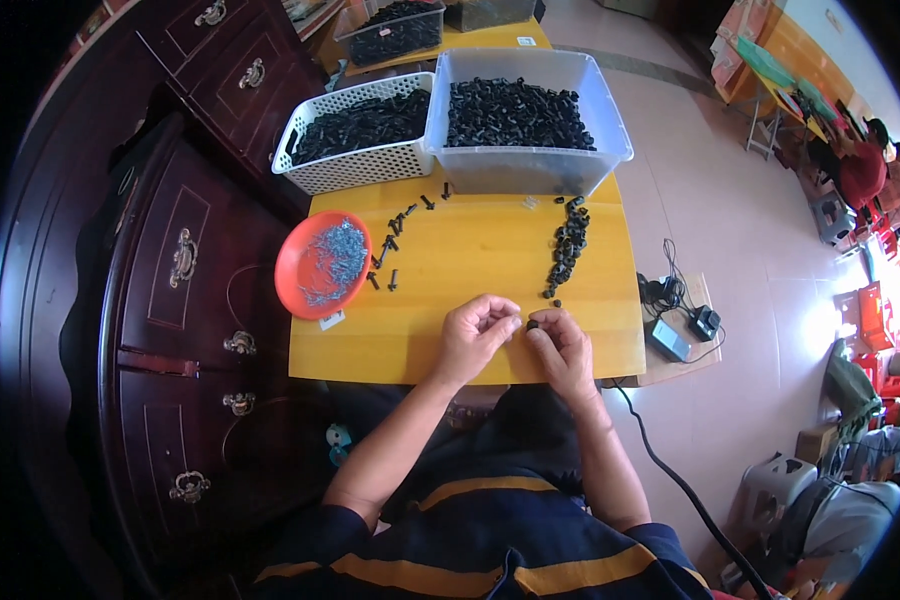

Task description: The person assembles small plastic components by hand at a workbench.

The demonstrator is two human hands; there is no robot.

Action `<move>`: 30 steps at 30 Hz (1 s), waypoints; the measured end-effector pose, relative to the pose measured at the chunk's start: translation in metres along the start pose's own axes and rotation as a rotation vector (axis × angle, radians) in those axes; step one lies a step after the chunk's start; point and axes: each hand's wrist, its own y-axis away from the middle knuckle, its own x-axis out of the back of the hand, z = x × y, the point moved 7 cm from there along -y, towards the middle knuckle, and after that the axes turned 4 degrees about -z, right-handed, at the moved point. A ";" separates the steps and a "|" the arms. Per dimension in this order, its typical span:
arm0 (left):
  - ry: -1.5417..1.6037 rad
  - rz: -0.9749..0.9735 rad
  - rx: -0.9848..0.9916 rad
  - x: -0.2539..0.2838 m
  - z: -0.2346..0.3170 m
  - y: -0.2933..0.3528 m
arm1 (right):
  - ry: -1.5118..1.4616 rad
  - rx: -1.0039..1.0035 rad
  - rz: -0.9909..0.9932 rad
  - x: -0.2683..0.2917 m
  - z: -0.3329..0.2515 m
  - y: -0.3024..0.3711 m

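Note:
Near the front edge of the yellow table (470,250), my right hand (566,355) pinches a small black cap-like part (532,324) between thumb and fingers. Just to its left, my left hand (478,338) is closed with its fingertips pressed together; whatever they hold is too small to make out. The two hands are close but apart. Beyond my right hand runs a row of small black cap-like parts (570,240). Several black stemmed parts (392,240) lie scattered to the left, beside a red plate (288,268) holding thin silver pin-like pieces (336,258).
A white perforated basket (360,172) and a clear plastic bin (530,170), both full of black parts, stand at the table's far side. Dark wooden drawers (170,300) flank the left. At right are a low stand with a light-blue box (668,340) and cables (670,285).

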 end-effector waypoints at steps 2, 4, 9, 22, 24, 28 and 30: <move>-0.018 -0.025 -0.020 -0.003 0.001 0.000 | 0.004 -0.001 -0.024 -0.001 0.001 0.000; -0.058 -0.018 -0.058 -0.005 0.002 -0.001 | -0.015 0.059 -0.017 -0.002 -0.003 -0.001; -0.062 0.005 -0.036 -0.005 -0.001 -0.001 | -0.021 0.079 -0.024 0.000 -0.004 -0.002; 0.022 0.006 0.008 -0.010 -0.006 -0.004 | -0.208 -0.036 -0.071 0.003 0.008 0.000; 0.016 -0.002 0.011 -0.012 -0.004 -0.003 | -0.419 -0.037 -0.055 0.003 0.013 0.000; 0.021 0.006 0.000 -0.019 0.006 -0.003 | -0.602 -0.007 0.012 0.011 0.012 -0.002; 0.004 -0.003 -0.001 -0.021 0.010 -0.003 | -0.647 -0.004 0.059 0.014 0.017 0.000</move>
